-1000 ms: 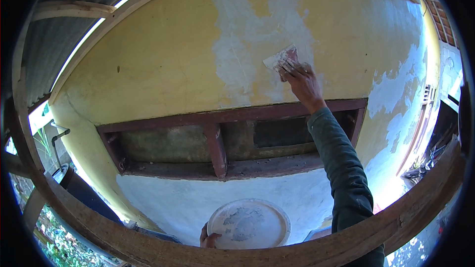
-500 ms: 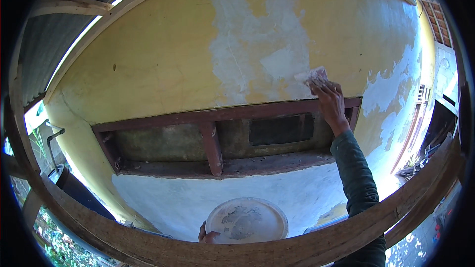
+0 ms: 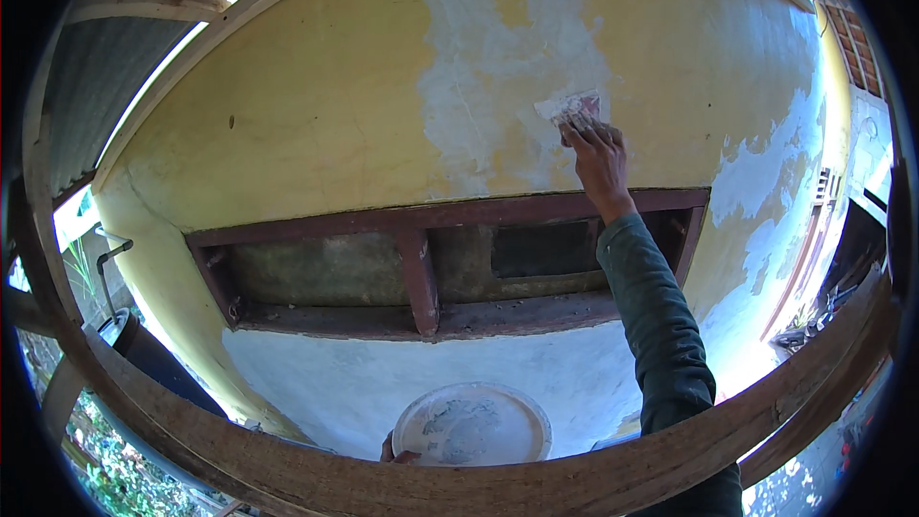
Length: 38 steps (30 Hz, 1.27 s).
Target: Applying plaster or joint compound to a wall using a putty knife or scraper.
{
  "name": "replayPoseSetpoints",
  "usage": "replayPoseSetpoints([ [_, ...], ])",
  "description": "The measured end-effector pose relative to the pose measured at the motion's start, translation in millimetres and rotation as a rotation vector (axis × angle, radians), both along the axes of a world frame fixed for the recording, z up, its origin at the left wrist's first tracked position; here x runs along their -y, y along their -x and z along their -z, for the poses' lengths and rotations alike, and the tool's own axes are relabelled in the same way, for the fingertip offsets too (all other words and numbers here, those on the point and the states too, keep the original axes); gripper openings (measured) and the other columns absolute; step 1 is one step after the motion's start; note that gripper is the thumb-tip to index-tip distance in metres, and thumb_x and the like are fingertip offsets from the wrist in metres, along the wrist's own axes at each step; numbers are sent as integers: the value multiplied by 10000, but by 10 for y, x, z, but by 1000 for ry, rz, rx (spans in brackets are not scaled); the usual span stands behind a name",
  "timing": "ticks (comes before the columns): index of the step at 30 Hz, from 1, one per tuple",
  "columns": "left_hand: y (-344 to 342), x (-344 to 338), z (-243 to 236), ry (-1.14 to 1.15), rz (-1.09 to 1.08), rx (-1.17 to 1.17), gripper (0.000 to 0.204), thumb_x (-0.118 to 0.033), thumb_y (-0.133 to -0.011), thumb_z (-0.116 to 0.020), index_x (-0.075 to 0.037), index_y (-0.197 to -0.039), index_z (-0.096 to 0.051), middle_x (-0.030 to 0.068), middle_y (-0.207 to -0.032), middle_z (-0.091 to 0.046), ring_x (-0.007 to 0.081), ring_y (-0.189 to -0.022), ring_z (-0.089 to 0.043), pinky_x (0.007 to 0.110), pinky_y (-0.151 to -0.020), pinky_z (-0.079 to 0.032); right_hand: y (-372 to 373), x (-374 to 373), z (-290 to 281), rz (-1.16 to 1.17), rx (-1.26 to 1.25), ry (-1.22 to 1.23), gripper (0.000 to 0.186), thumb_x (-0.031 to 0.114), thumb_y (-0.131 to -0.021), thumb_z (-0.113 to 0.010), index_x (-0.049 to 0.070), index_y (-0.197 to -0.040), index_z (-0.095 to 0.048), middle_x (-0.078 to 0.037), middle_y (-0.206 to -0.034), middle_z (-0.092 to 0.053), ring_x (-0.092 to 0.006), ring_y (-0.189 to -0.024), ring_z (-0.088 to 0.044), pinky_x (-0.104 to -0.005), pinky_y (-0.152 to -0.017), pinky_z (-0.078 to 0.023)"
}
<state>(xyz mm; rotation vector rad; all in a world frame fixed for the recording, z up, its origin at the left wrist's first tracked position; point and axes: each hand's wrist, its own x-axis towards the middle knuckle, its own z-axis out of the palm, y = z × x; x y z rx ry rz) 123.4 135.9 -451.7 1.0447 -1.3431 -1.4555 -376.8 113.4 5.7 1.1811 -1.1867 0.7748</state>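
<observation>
In my right hand [image 3: 603, 158] is a flat putty scraper [image 3: 567, 107] smeared with white filler. Its blade lies against the yellow wall [image 3: 316, 139], at the right side of a pale patch of filler [image 3: 507, 67]. My left hand [image 3: 397, 453] grips the left edge of a round white plate or lid [image 3: 525, 426] with grey, dried-looking residue on it. The wooden rail in front partly hides that hand and the plate's lower edge.
A curved-looking wooden rail [image 3: 450, 490] runs between me and the wall. Below the patch sits a dark red window frame [image 3: 418, 278] with recessed panels. A dark barrel [image 3: 158, 364] with a pipe stands at left. Corrugated roofing [image 3: 115, 67] hangs overhead.
My right hand has moved left and slightly up along the wall with the scraper. My left hand still holds the plate, and the whole view has shifted a little.
</observation>
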Motion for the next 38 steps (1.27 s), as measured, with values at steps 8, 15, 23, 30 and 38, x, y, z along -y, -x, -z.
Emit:
replayPoseSetpoints([
  [8, 176, -197, -25, -85, -89, -287, 773, -71, -680, -686, -10, -1418, -465, 148, -1159, -663, 267, -1034, -646, 370, -879, -543, 176, -339, 827, -68, -50, -135, 423, -6, -824, -630, 163, -1205, -704, -76, -1307, -674, -256, -1281, -594, -444, -1039, -428],
  [15, 246, -387, -551, -10, -69, -174, 717, -111, -668, -630, -21, -1372, -524, 158, -1176, -655, 287, -1032, -639, 364, -894, -532, -200, -358, 29, -3, -119, 1, 411, 41, -841, -643, 188, -1221, -695, -45, -1276, -685, -221, -1267, -590, -441, -1077, -399],
  [23, 168, -152, 237, 350, -66, -72, 735, -99, -699, -667, -23, -1410, -496, 172, -1241, -629, 290, -1091, -628, 379, -912, -529, -190, -12, 71, -18, -136, -182, 359, 96, -880, -609, 179, -1221, -685, -42, -1233, -691, -234, -1239, -594, -433, -1096, -383],
  [30, 79, -217, -83, -110, -16, -195, 772, -62, -715, -686, -19, -1450, -453, 169, -1274, -618, 295, -1135, -619, 398, -934, -527, 115, -583, 806, 71, -122, -281, 308, 146, -914, -613, 175, -1209, -696, -44, -1247, -690, -233, -1239, -599, -432, -1080, -401],
  [38, -144, -6, 45, -46, -104, -44, 888, -21, -667, -712, -48, -1499, -400, 162, -1270, -621, 292, -1144, -612, 385, -981, -512, -586, -319, 565, -22, 52, -110, 358, 110, -920, -613, 135, -1276, -638, -63, -1179, -711, -226, -1087, -658, -414, -847, -460],
])
